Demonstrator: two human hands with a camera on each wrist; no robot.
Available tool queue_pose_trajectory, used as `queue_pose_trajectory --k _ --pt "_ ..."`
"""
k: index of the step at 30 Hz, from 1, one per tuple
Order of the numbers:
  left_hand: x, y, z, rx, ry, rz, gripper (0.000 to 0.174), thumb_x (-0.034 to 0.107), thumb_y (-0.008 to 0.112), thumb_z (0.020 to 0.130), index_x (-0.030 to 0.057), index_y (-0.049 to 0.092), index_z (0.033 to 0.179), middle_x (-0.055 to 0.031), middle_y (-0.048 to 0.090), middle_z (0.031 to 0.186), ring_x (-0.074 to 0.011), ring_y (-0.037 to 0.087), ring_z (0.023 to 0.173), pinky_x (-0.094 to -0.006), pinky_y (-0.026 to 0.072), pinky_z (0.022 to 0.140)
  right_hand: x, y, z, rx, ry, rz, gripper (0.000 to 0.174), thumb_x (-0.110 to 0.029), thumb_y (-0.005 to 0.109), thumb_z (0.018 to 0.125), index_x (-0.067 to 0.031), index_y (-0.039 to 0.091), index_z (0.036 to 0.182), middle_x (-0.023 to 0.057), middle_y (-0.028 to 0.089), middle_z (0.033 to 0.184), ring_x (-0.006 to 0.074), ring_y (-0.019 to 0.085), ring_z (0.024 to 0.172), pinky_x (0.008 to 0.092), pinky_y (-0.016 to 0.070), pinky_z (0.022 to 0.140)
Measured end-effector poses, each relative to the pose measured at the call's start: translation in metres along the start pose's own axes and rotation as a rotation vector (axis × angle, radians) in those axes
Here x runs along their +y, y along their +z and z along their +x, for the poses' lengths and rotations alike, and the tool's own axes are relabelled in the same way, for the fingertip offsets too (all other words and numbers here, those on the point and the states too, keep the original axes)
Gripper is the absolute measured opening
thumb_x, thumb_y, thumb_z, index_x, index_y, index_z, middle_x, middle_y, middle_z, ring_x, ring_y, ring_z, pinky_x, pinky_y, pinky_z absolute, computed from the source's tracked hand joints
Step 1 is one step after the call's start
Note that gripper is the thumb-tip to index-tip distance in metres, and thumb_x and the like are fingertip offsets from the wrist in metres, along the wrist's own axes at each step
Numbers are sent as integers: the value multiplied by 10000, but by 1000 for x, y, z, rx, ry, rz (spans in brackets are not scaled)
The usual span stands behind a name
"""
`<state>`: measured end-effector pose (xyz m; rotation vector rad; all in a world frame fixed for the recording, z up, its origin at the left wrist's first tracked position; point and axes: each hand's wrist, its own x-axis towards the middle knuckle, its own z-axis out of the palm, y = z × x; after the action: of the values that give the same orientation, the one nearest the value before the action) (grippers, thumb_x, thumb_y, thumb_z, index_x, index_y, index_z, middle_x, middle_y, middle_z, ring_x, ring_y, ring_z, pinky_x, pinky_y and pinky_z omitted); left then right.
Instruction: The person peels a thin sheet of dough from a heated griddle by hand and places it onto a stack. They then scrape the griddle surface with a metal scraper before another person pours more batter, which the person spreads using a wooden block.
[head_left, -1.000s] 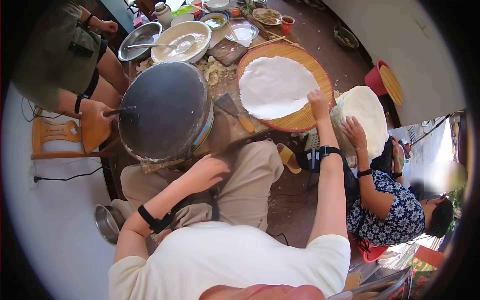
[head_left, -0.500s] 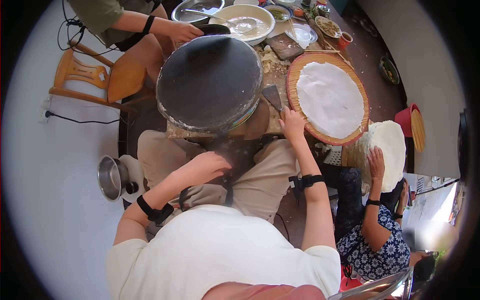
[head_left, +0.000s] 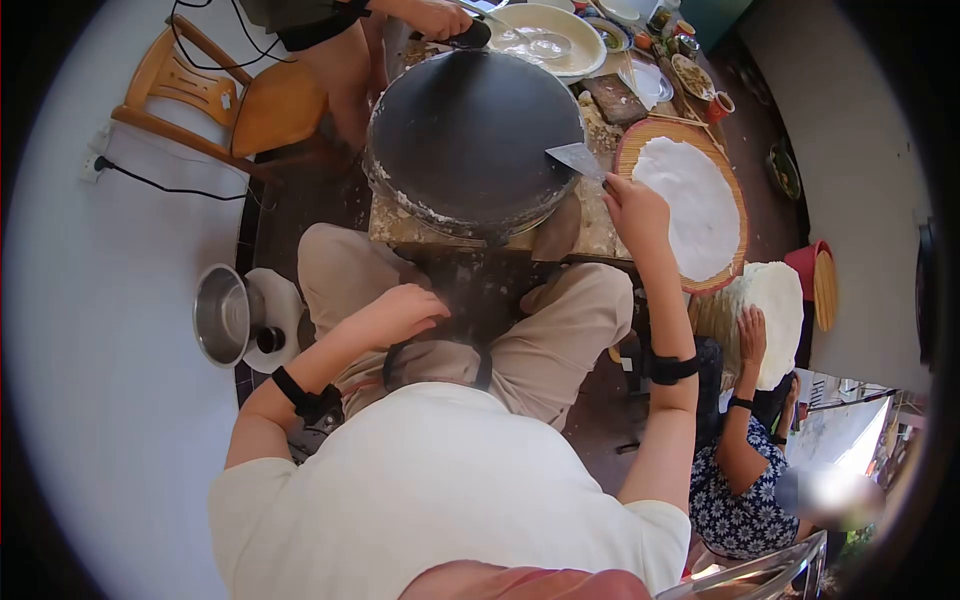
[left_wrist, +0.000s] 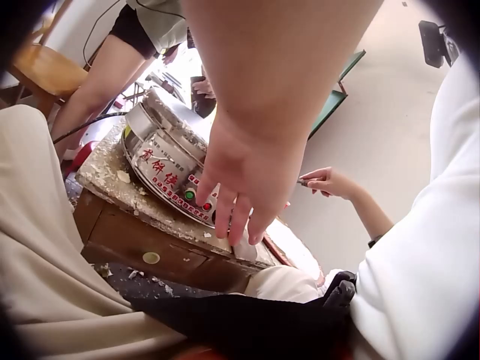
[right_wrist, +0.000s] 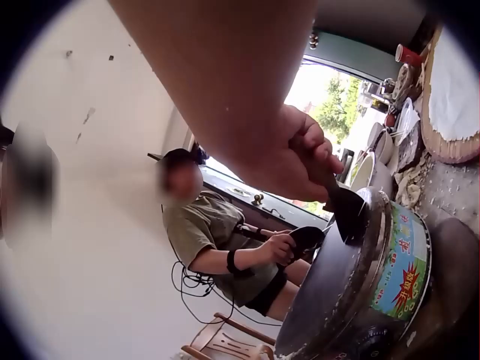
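My right hand (head_left: 640,212) grips the handle of a scraper (head_left: 578,158) with a flat, wide metal blade. The blade reaches over the right rim of a round black griddle (head_left: 475,135); in the right wrist view the scraper (right_wrist: 349,214) slants down at the griddle's edge. My left hand (head_left: 400,310) hangs over my lap with loose fingers and holds nothing. Seen from the left wrist, that hand (left_wrist: 255,161) is in front of the griddle's metal side with its red lettering. Right of the griddle, a thin white crepe (head_left: 690,205) lies on a round woven mat (head_left: 735,255).
Across the griddle, another person's hand (head_left: 438,18) holds a dark tool near a bowl of batter (head_left: 590,50) with a ladle. A second person at the right rests a hand (head_left: 752,335) on a thick white stack (head_left: 780,300). A wooden chair (head_left: 275,108) stands left.
My right hand left the crepe's edge, picked up the scraper from the table and brought its blade to the griddle. The other person's dark tool moved to the griddle's far side.
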<state>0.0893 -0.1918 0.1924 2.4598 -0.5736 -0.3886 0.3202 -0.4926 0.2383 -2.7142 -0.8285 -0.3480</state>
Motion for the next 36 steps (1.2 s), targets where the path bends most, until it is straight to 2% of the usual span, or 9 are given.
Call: queue_pose_trajectory --k 5,8,12,17,20,24,28,31,36 --pt "-19 3 -40 130 -18 -77 214 95 629 770 74 634 983 -95 634 948 -303 576 886 -405 459 785 -73 -44 -43 -300 -324 86 316 -138 636 771 -129 638 1087 99 582 713 271 605 658 382 468 561" --pt "-44 16 -64 58 -78 -116 232 75 633 779 77 632 1010 -108 630 949 -305 567 930 -409 453 805 -112 -42 -54 -232 -397 -62 335 -106 625 758 -118 635 1092 74 549 731 232 588 627 346 463 540" --pt "-50 20 -76 169 -44 -152 232 69 631 773 71 628 1005 -112 629 946 -310 573 920 -409 454 798 -137 -24 -43 -249 -501 -274 391 -92 609 731 -87 614 1122 33 513 732 174 575 631 283 473 544" --pt "-57 27 -80 299 -22 -200 206 85 625 764 74 631 970 -106 623 912 -317 575 874 -413 458 763 -187 -24 -20 -367 -513 -404 445 -94 632 731 -73 578 1173 56 558 779 188 613 681 276 490 563" --pt "-64 32 -83 329 -17 -207 202 92 620 772 79 633 973 -104 625 906 -315 577 874 -411 458 768 -206 -6 -3 -407 -488 -308 390 -79 580 781 -89 581 1171 90 579 783 238 620 647 325 498 548" --pt "-69 34 -88 314 -59 -206 237 68 631 764 77 634 1001 -98 632 923 -302 574 886 -406 455 788 -243 9 29 -434 -444 -378 447 -86 723 654 -38 602 1082 94 615 799 232 649 719 298 521 600" --pt "-75 35 -88 332 -65 -197 236 74 633 764 78 638 1000 -96 638 925 -304 574 889 -403 453 801 -266 39 92 -409 -486 -346 188 -44 667 682 -45 647 870 114 648 739 262 668 740 341 538 615" --pt "-78 32 -91 349 -65 -201 235 76 630 768 77 638 1003 -98 639 943 -308 571 905 -405 448 818 -278 56 136 -362 -496 -358 113 -54 649 695 -57 652 808 116 656 744 271 670 742 341 538 619" --pt "-83 29 -103 418 -105 -225 243 67 625 771 77 626 1014 -107 631 960 -321 563 932 -414 442 836 -263 13 94 -516 -580 -380 140 -61 644 700 -63 640 840 113 652 741 266 670 730 342 534 609"
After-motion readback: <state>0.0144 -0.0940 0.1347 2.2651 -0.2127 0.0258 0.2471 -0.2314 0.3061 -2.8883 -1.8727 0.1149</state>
